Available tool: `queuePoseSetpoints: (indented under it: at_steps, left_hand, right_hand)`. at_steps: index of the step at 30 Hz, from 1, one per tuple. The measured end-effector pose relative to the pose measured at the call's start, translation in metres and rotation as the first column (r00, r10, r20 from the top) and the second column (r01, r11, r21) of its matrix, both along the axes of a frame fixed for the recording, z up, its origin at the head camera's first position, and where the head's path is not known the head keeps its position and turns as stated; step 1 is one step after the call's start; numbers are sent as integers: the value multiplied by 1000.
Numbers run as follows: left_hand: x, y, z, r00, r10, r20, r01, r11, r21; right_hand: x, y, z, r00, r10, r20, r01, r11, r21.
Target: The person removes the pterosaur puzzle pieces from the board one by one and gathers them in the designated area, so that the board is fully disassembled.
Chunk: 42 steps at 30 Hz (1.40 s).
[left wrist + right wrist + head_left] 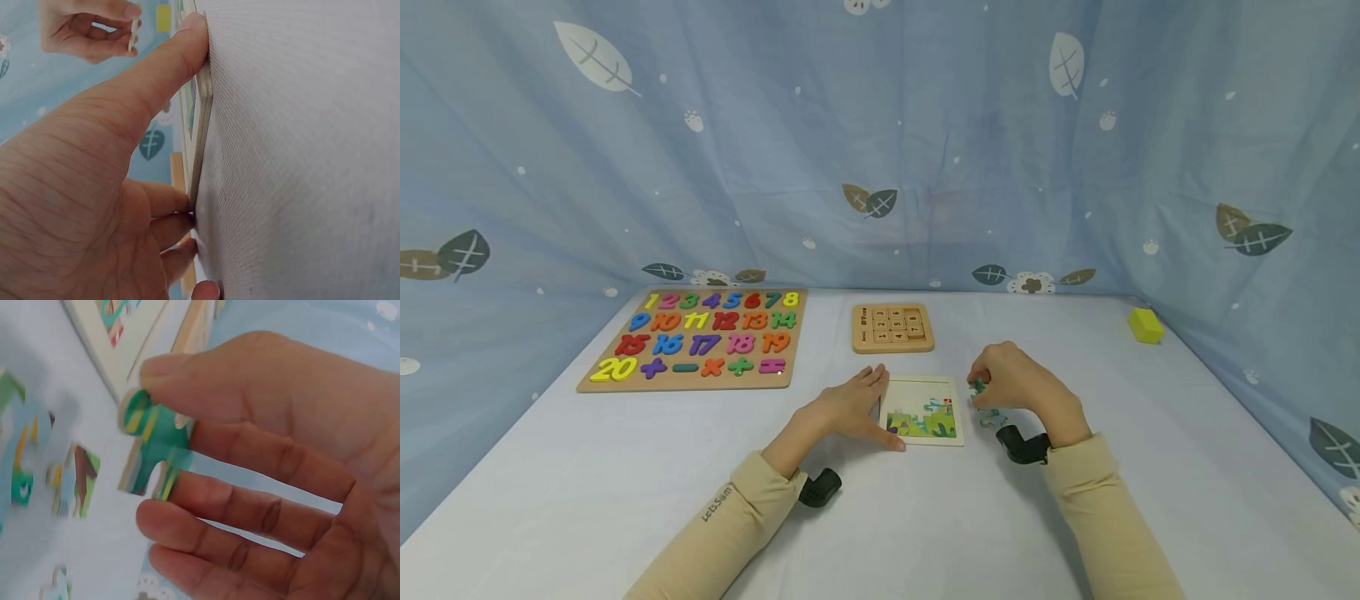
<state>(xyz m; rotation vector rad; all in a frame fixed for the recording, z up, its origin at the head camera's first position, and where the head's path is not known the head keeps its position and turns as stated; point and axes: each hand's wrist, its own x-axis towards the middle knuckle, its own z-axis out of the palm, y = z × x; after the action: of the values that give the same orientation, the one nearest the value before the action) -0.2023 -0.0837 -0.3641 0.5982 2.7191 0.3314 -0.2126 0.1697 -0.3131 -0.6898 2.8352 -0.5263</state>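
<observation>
A small wooden tray puzzle (925, 442) lies flat, with joined green landscape pieces (934, 425) covering its lower part and bare wood above. My left hand (850, 408) rests against it, the thumb at the near edge and the other fingers spread along the left side. Just right of the tray, my right hand (1018, 383) holds up a green jigsaw piece (159, 434) with yellow stripes, pinched between thumb and fingers. Below that hand, several loose jigsaw pieces (992, 419) lie on the white cloth; the right wrist view shows one with a brown trunk (84, 478).
A wooden number board (685, 382) with colourful digits and signs lies at the left. Behind the tray is a wooden sliding number puzzle (892, 346). A yellow block (1146, 326) sits at the far right, near the blue leaf-patterned curtain (955, 208).
</observation>
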Motion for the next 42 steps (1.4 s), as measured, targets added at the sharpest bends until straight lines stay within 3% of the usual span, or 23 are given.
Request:
queuePoseSetpoints:
  at_steps: [24,42]
  left_hand:
    - [2,1,2,1000,10,12,-10,1000,2]
    - [0,0,0,1000,0,10,0,1000,1]
  right_hand:
    - [-1,46,0,990,-98,101,94,995,40]
    - [0,54,-9,972,-145,184,130,987,93]
